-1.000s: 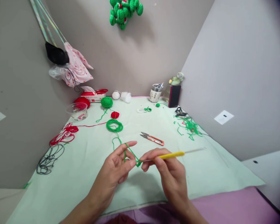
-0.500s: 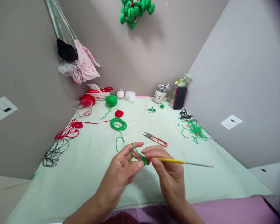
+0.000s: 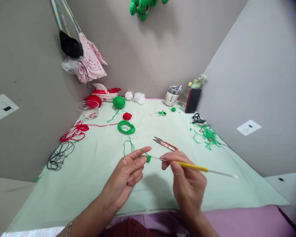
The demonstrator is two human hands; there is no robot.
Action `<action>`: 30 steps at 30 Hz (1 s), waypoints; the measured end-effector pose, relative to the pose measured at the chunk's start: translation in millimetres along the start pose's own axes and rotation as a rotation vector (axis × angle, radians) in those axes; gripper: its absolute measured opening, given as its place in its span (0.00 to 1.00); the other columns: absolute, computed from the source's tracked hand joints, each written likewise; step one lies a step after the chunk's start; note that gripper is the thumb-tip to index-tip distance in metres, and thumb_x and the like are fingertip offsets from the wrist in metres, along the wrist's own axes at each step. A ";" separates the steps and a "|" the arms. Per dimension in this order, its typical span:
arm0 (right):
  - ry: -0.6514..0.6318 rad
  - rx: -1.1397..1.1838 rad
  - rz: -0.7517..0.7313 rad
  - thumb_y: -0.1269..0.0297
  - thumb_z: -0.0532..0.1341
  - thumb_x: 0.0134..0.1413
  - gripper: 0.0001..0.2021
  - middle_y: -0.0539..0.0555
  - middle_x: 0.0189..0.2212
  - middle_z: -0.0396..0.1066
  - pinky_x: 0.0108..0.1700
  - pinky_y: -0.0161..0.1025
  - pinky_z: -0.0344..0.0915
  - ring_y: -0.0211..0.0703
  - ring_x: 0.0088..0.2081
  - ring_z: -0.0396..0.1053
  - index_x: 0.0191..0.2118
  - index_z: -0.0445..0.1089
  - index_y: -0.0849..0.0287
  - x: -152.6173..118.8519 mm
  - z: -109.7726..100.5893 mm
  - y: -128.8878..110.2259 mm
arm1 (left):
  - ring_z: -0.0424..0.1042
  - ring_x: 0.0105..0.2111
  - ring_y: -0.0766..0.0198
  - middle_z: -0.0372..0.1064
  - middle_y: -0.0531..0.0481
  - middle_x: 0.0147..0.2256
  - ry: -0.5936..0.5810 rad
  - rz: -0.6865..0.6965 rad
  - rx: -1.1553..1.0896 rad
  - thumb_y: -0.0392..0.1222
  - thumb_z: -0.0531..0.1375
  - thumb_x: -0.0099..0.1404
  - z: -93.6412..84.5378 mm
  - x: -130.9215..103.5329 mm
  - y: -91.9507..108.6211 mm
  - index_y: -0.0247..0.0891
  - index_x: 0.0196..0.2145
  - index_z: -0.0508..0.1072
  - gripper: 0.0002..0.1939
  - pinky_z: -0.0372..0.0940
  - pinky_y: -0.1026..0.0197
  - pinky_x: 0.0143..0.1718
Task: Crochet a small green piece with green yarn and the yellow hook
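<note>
My left hand (image 3: 128, 171) pinches a small green crochet piece (image 3: 148, 159) between thumb and fingers, and green yarn runs over its raised index finger. My right hand (image 3: 187, 177) grips a crochet hook (image 3: 192, 166) by its yellow handle. One thin metal end of the hook points left and meets the green piece; the other end sticks out to the right. Beyond the hands lie thread snips (image 3: 165, 144) with orange handles. A loose coil of green yarn (image 3: 126, 127) rests behind the left hand, with strands trailing toward it.
At the back stand a green yarn ball (image 3: 118, 102), a tissue box (image 3: 105, 95), a pen holder (image 3: 172, 96), a bottle (image 3: 187, 97) and a phone (image 3: 193, 101). A clear bowl (image 3: 88, 111) and tangled red yarn (image 3: 76, 131) lie left. Green scraps (image 3: 209, 134) lie right.
My right hand has moved right with the hook, away from my left fingers, so the hook's metal shaft now shows between the hands. The left fingers have closed more. The view has shifted slightly.
</note>
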State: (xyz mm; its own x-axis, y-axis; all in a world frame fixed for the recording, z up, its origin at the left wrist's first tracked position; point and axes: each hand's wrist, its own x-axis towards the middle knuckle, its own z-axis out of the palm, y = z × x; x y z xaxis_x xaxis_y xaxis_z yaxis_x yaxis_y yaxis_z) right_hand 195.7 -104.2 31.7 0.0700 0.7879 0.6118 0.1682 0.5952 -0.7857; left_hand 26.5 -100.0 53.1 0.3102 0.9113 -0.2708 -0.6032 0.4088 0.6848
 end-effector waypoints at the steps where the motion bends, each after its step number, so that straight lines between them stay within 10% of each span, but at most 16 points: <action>1: 0.007 0.090 0.058 0.70 0.60 0.73 0.12 0.51 0.33 0.79 0.38 0.40 0.74 0.42 0.34 0.75 0.46 0.82 0.49 3.2 0.0 -1.5 | 0.41 0.17 0.81 0.59 0.62 0.24 0.012 0.027 0.014 0.39 0.77 0.61 -0.2 -0.5 0.6 0.36 0.49 0.85 0.18 0.38 0.68 0.19; 12: -0.088 0.263 0.215 0.63 0.59 0.75 0.12 0.55 0.36 0.82 0.34 0.39 0.77 0.41 0.31 0.78 0.44 0.81 0.54 5.3 -1.7 -2.3 | 0.49 0.18 0.82 0.68 0.55 0.35 0.000 0.069 0.183 0.42 0.74 0.64 0.5 -4.3 1.5 0.42 0.51 0.86 0.17 0.44 0.66 0.21; 19: -0.220 -0.283 -0.304 0.73 0.62 0.69 0.18 0.57 0.47 0.83 0.44 0.43 0.80 0.49 0.46 0.82 0.57 0.80 0.46 -9.2 -1.9 3.0 | 0.47 0.19 0.79 0.65 0.59 0.28 0.034 0.071 0.092 0.41 0.77 0.60 0.7 -5.6 -3.5 0.40 0.55 0.82 0.25 0.42 0.68 0.20; 23: -0.083 -0.093 -0.092 0.71 0.61 0.71 0.14 0.54 0.40 0.82 0.41 0.42 0.79 0.45 0.39 0.80 0.51 0.82 0.47 -3.9 -0.5 4.3 | 0.40 0.17 0.80 0.55 0.64 0.21 -0.028 -0.046 -0.038 0.40 0.76 0.61 -0.9 -3.2 -4.2 0.35 0.50 0.84 0.20 0.39 0.68 0.19; 30: -0.111 0.187 0.069 0.67 0.63 0.72 0.09 0.54 0.38 0.82 0.38 0.39 0.77 0.44 0.39 0.79 0.44 0.83 0.50 9.6 6.3 -6.0 | 0.50 0.17 0.83 0.71 0.55 0.36 0.005 0.084 0.120 0.41 0.76 0.62 2.0 -4.7 -5.1 0.42 0.51 0.85 0.19 0.43 0.68 0.20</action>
State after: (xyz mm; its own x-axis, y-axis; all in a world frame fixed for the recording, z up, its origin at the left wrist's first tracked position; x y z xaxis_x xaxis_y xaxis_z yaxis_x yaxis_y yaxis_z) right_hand 189.2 -99.2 41.7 -0.0354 0.8342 0.5504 -0.0196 0.5500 -0.8349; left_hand 29.7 -106.5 52.2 0.2583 0.9425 -0.2118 -0.5349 0.3221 0.7811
